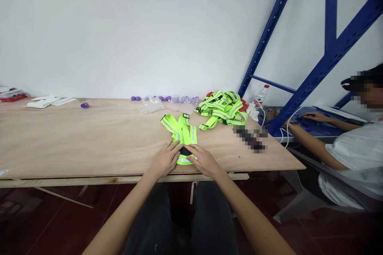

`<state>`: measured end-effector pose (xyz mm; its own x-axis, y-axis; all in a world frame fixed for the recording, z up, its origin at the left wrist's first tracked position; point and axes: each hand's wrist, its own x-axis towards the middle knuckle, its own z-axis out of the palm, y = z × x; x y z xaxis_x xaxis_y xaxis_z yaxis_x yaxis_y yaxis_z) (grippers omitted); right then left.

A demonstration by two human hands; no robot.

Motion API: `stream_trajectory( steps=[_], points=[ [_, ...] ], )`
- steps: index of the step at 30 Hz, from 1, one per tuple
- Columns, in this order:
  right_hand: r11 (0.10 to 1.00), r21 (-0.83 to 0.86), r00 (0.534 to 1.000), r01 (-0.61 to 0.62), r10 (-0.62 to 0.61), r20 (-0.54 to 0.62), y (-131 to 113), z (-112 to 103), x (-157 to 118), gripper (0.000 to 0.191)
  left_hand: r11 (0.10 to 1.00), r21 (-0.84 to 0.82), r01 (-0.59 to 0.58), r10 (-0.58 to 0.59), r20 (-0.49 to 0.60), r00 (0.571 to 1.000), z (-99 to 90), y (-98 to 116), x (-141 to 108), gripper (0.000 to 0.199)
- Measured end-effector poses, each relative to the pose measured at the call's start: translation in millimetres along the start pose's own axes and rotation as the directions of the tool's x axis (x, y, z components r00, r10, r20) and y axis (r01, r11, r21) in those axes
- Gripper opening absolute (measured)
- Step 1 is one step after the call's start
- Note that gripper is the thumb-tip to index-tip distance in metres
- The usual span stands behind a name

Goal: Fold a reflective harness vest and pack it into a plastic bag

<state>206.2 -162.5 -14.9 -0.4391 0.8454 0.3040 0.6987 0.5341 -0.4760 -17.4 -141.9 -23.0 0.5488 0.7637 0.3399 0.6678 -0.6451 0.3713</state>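
A neon-yellow reflective vest (179, 131) made of straps with silver stripes lies folded on the wooden table in front of me. A black patch shows at its middle, and a small black buckle sits at its upper end. My left hand (166, 158) rests on the left side of the vest, fingers stretched out over the straps. On the other side, my right hand (204, 161) lies with fingers extended across the vest's lower right part. The thumbs and fingertips of both hands come close together near the black patch. What lies under the fingers is hidden.
A heap of similar neon straps (223, 107) lies at the back right. Purple caps (135, 98) and clear plastic bags (152, 105) stand along the wall. White papers (44, 101) lie far left. Blue rack posts (311, 79) rise at right, beside a seated person (356, 147).
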Motion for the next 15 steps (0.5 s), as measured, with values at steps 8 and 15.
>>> stream_trajectory(
  steps=[8,15],
  points=[
    [0.999,-0.022,0.996,0.040,-0.042,-0.076,-5,5,-13,0.043,0.998,0.064,-0.006,0.003,0.038,0.999,-7.4,13,-19,0.064],
    [0.999,-0.032,0.965,0.038,-0.045,-0.258,-8,23,-19,0.038,1.000,0.021,-0.009,0.009,-0.022,1.000,-7.3,21,-15,0.040]
  ],
)
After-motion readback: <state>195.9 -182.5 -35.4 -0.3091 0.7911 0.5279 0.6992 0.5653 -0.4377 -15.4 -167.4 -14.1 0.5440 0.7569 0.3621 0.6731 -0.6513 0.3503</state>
